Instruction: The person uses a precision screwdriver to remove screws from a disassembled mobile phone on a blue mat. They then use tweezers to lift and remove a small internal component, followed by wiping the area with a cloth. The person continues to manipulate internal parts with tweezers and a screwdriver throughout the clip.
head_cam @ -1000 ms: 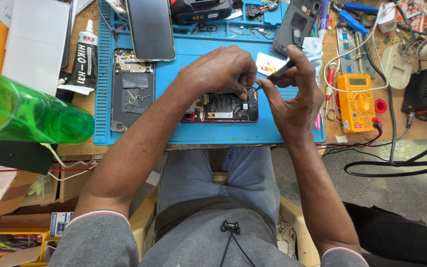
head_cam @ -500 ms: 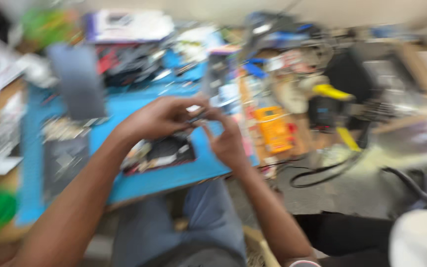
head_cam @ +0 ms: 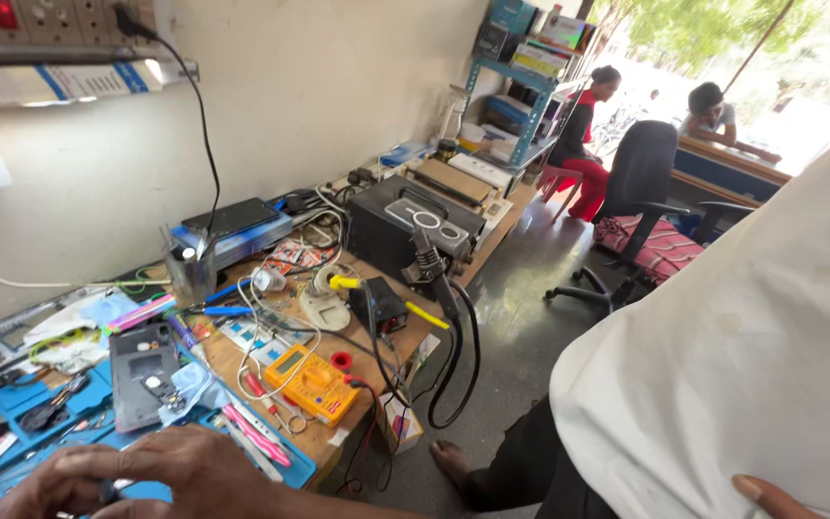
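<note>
**Fingers closed on a slim tool at the near edge of the counter**

Right at the bottom edge, the right hand [head_cam: 160, 469] lies low over the blue mat [head_cam: 292, 468]. Its fingers [head_cam: 45, 488] are curled together around a slim dark tool [head_cam: 108, 492], and only a stub of that tool shows between them. The left hand I can't see from here.

The tool looks light, stiff and thin. I'd guess it rolls easily in a loose pinch, so the thicker handle end is the place to grip it.

Just beyond the knuckles lie pink tweezers [head_cam: 257, 435]. Up from the fingers, a dark phone shell [head_cam: 141, 370] rests flat on the mat. A yellow multimeter [head_cam: 311, 383] sits a little further out on the counter [head_cam: 413, 336], in a tangle of leads.

Off to the far side of the hand stands a person in a white shirt [head_cam: 742, 365], very close. Past the meter is a black box-shaped station [head_cam: 413, 231], then an office chair [head_cam: 641, 178]. Two people [head_cam: 593, 115] are seated farthest off, by the bright doorway.
</note>
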